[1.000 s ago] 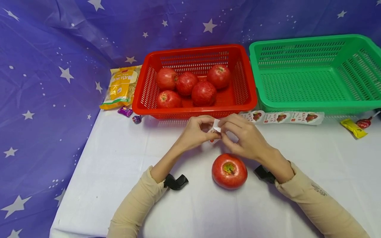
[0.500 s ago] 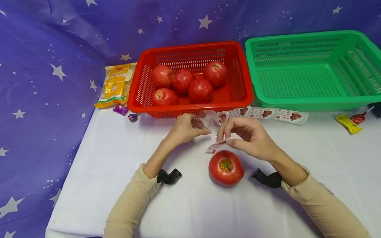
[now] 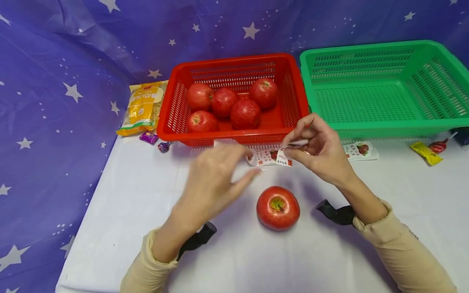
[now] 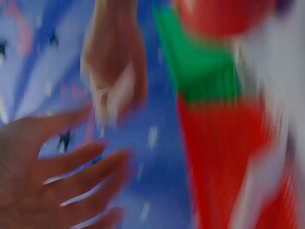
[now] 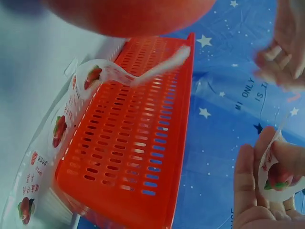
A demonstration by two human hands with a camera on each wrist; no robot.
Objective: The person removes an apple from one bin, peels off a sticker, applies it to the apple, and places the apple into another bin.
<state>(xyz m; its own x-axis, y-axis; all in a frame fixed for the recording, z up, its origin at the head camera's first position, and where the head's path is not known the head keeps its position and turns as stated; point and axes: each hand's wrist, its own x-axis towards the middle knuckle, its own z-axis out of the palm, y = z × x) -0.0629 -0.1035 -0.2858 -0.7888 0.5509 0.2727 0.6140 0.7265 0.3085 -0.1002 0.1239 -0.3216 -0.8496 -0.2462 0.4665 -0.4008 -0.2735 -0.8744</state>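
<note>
Nearest me on the white bench (image 3: pixel 227 260) sat a red apple (image 3: pixel 278 208), stem end up, with neither hand touching it. My left hand (image 3: pixel 212 181) hung blurred above the bench just left of the apple, its grip spread, fingers straight and apart, holding nothing; the left wrist view showed the same loose, splayed fingers (image 4: pixel 71 167), though badly smeared. My right hand (image 3: pixel 320 150) was raised a little farther out and to the right of the apple, its grip pinched together on a small sticker (image 3: pixel 285 156) between thumb and forefinger; the right wrist view showed that label (image 5: pixel 275 176) curled round my fingertips, printed with a red fruit. Just beside it, on the bench, lay the strip of stickers (image 3: pixel 264 157) along the foot of the red basket (image 3: pixel 234 138), with more of the strip (image 3: pixel 360 149) showing beyond my right hand. Inside the red basket lay five more apples (image 3: pixel 234 106), close together. To its right, side by side with it, stood the green basket (image 3: pixel 381 128). At the far left of the bench lay a yellow snack bag (image 3: pixel 143 108) and two small wrapped sweets (image 3: pixel 154 140); at the far right a yellow sweet (image 3: pixel 425 152) and a lollipop (image 3: pixel 439 145).
</note>
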